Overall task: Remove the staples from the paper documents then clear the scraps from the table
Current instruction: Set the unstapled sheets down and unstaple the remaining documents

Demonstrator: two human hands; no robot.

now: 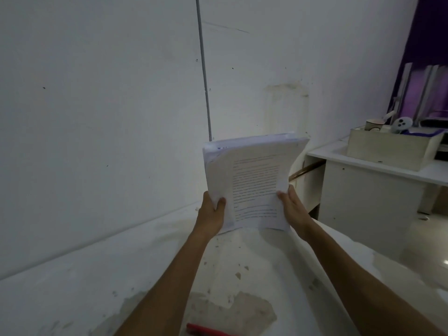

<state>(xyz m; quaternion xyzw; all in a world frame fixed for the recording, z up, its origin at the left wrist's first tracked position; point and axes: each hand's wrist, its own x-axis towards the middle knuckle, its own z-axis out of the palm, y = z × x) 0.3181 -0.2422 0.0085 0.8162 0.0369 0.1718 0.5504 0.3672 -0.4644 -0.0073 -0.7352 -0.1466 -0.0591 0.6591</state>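
Papers (254, 180) in a thick stack stand nearly upright above the table (84, 275), held up off its surface at the centre of the view, printed lines of text facing the camera. The stack's top edge leans toward 12 o'clock and its upper sheets bow slightly, with a blue mark showing near the top left corner. No staple can be made out at this sharpness.

At 8 o'clock of the stack, the left hand (211, 214) grips the lower left corner, thumb curled over the front sheet and fingers hidden behind. At 4 o'clock of the stack, the right hand (294, 209) holds the lower right edge, thumb pressed on the front page and the other fingers lying along the back. Both bare forearms reach up from the bottom of the frame.

The table is white, worn and chipped, with brown patches where the coating has flaked, the largest at 6 o'clock. On that patch, at the bottom edge, lies a red tool (206, 331), only partly in view, so its kind cannot be told.

At 3 o'clock stands a white desk (363, 190) carrying a pale box (388, 147) with small items in it. A purple curtain (426, 44) hangs at 1 o'clock, and a grey wall (97, 93) fills the rest.
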